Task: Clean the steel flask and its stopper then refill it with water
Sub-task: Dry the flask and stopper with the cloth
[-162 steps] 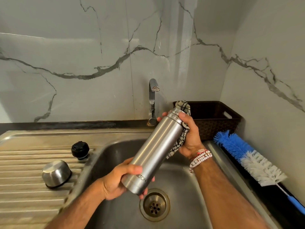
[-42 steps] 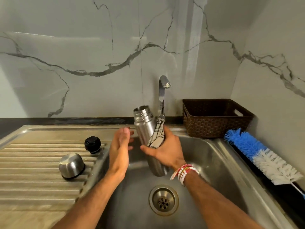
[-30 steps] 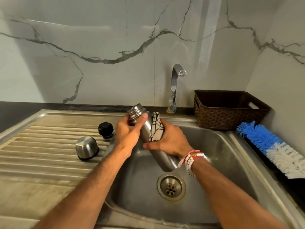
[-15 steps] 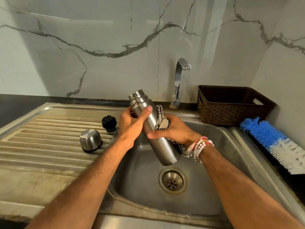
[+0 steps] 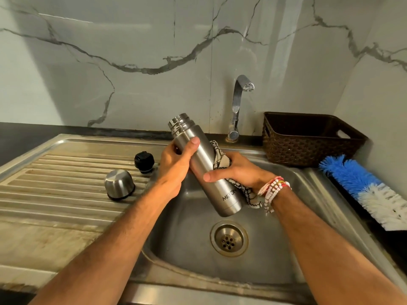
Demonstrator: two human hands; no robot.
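A single head-worn wide-angle camera looks forward and down from close above the stainless steel sink basin (image 5: 191, 249), facing the grey-veined marble wall (image 5: 154, 51); both forearms reach in from the bottom edge.

The flask (image 5: 207, 170) is brushed steel, satin sheen with a shinier ribbed neck. The cloth (image 5: 220, 159) pressed against it is a soft woven fabric, white with black lines. The cup lid (image 5: 119, 184) is the same brushed steel, and the stopper (image 5: 144, 162) is matt black plastic. The sink (image 5: 308, 216) is dull, scuffed stainless with a ridged drainer. The tap (image 5: 237, 102) is glossy chrome, the wall (image 5: 132, 40) polished marble-look, the basket (image 5: 308, 142) brown woven-look plastic, and the brush (image 5: 365, 190) has fluffy bristles.
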